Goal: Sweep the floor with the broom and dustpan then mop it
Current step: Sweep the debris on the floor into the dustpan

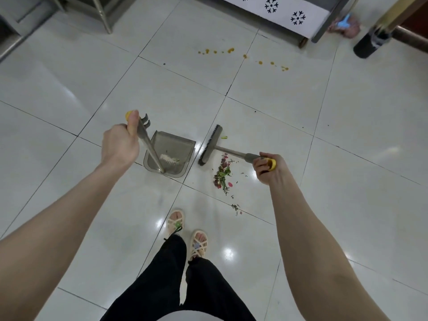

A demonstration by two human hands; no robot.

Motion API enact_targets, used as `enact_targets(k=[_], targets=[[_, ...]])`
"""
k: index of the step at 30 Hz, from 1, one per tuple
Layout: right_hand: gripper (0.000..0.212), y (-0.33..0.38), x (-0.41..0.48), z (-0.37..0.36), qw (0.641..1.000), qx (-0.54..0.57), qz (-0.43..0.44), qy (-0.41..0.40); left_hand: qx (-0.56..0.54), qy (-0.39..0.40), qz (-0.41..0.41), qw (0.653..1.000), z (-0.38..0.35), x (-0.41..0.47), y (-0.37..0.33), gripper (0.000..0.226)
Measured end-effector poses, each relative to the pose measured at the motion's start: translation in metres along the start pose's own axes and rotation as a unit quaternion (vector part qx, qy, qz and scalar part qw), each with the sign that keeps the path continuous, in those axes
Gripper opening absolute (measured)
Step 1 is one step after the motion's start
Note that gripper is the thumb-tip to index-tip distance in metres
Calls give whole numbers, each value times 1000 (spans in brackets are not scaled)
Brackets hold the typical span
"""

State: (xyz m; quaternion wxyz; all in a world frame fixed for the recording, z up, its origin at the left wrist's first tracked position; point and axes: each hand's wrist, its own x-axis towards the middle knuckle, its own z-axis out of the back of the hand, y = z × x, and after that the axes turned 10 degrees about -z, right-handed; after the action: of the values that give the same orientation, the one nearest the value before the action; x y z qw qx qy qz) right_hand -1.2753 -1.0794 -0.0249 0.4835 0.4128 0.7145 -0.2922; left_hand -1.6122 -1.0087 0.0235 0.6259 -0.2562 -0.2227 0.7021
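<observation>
My left hand (120, 144) grips the top of the long metal handle of a grey dustpan (170, 154), which rests on the white tiled floor with a little pale debris inside. In my right hand (267, 167) is the yellow-capped end of the broom handle. The broom head (209, 144) stands on the floor just right of the dustpan's open side. A small pile of green and pink scraps (223, 174) lies on the tile beside the broom head, below its handle. Orange drops (229, 50) dot the floor farther ahead.
My feet in sandals (187, 232) stand behind the dustpan. A white cabinet with snowflake marks (284, 12) stands at the back, with a dark bottle-shaped object (368, 42) and a crumpled pink thing (345, 25) at the back right. Metal table legs (102, 15) rise at the back left.
</observation>
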Motion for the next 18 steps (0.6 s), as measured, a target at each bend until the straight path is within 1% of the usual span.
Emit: enact_targets(k=[4,9,13,15,18], targets=[[18,-4,32,-29,998,57,4,38,4,7,-18,1000,-1,32,-1,83],[23,0,73,-70,989,132,2,64,12,24,-27,999,-3,80,-5,81],[24,8,91,-88,975,208,-5,81,11,38,-38,999,-12,112,-8,79],[23,11,93,-91,970,231,0,77,16,43,-52,998,-17,122,-9,77],[23,13,91,-87,964,263,13,46,18,56,-59,997,-25,129,-9,78]])
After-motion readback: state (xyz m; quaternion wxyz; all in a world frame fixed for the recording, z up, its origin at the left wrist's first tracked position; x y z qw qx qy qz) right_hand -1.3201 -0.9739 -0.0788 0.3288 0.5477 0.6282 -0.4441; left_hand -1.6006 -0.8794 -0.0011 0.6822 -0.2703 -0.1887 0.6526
